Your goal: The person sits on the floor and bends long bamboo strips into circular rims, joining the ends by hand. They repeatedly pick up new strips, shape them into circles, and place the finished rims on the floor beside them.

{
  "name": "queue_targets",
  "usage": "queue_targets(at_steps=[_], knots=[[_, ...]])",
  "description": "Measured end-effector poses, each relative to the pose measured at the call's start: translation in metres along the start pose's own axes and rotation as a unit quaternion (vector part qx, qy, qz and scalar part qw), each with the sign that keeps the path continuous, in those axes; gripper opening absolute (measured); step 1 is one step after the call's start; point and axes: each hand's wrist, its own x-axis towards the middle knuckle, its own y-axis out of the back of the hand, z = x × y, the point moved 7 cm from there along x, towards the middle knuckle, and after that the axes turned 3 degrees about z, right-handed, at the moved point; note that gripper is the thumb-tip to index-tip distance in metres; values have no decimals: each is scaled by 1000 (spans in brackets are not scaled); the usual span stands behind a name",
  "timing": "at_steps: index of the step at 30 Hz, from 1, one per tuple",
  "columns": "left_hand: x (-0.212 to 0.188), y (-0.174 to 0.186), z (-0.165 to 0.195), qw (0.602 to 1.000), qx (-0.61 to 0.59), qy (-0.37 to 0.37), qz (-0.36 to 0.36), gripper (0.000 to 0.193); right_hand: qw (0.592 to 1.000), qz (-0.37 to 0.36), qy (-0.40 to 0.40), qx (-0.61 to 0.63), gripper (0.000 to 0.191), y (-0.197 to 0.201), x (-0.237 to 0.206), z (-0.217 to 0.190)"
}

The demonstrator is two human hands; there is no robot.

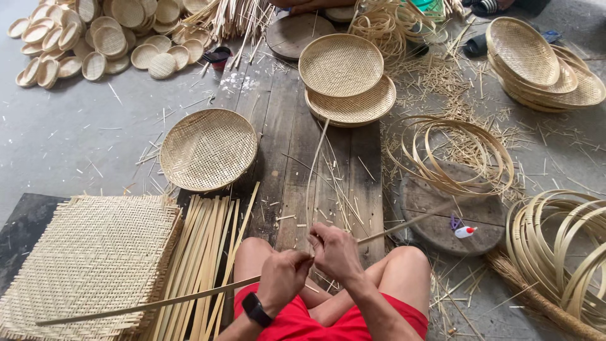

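Person sat on the floor, knees bent, red shorts, black watch on the left wrist.

Left hand (282,276) was closed in a fist around a long bamboo strip (151,304). Right hand (334,251) sat just beside it, touching, fingers curled and pinching the same work at the point where the two hands met.

Strip: pale yellow, flat, thin, smooth-edged. From the left hand it ran far out to the left and downward, over the stack of slats (205,252). A second length (404,222) left the right hand going rightward and up toward the round wooden block (442,208). Whether these were one piece or two could not be told. A finer sliver (315,164) rose straight ahead of the hands, bowing slightly, its tip near the two stacked trays (350,88).

Around the hands: plank boards (284,113) ahead, littered with splinters. Ahead-left, one shallow round woven tray (208,148). Left of the left hand, a square woven mat (88,259), edges frayed. Right of the right hand, loose bamboo hoops (451,155) on the block, plus a small white bottle with red cap (465,232). Farther right, more hoops (562,246) bundled. Far ahead-left, a heap of small baskets (95,38); far ahead-right, another tray stack (540,63).
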Motion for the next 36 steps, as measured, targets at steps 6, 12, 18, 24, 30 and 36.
queue_targets(at_steps=[6, 12, 18, 24, 30, 36], knots=[[-4, 10, 17, 998, 54, 14, 4, 10, 990, 79, 112, 38, 12, -12, -2, 7], [6, 17, -26, 964, -45, 244, -93, 13, 958, 190, 168, 131, 17, -9, -56, 11], [16, 6, -14, 937, -212, 252, -117, 11, 842, -96, -19, 530, 15, -27, -53, 49], [11, -3, 5, 957, -176, 215, -88, 12, 821, -64, -119, 555, 14, -35, -63, 70], [-2, -10, 13, 945, -221, 225, -82, 14, 835, 138, -180, 502, 7, -33, -80, 88], [-6, -4, 18, 949, -153, 267, -68, 31, 833, 0, -147, 534, 4, -42, -85, 66]])
